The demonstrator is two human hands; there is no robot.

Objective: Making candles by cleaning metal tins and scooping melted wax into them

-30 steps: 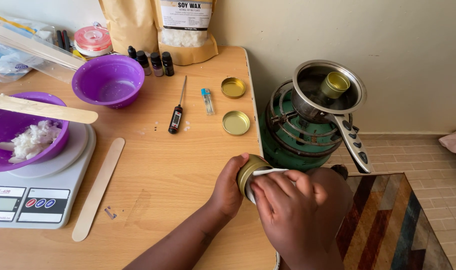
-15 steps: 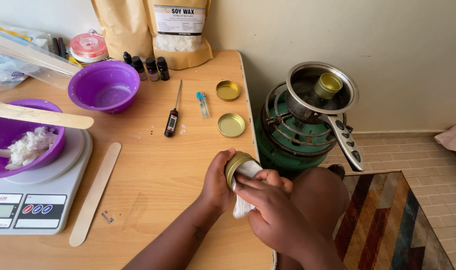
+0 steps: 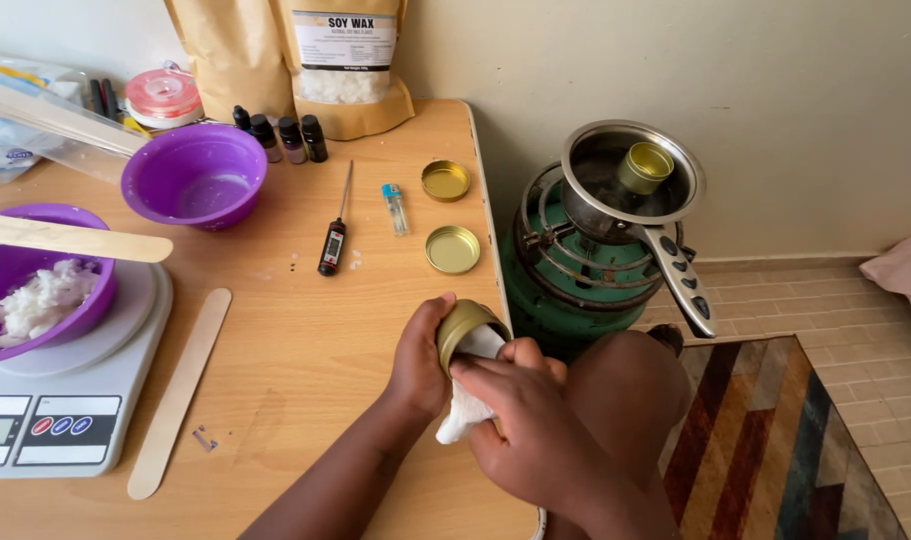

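Two hands wipe a small round gold metal tin (image 3: 463, 328) with a soft white cloth (image 3: 465, 405).

The left hand (image 3: 420, 365) grips the tin at the wooden worktop's (image 3: 305, 340) edge. The right hand (image 3: 525, 420) is closed on the cloth, pressing it into the tin. At the back stand two brown paper bags (image 3: 285, 50); one has a white label. Two flat gold lids (image 3: 449, 215) lie nearby.

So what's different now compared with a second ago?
The right hand has pushed the white cloth further into the gold tin, and more cloth now hangs loose below. The left hand keeps holding the tin on its side at the table edge. The two lids, thermometer, bowls and pan stayed put.
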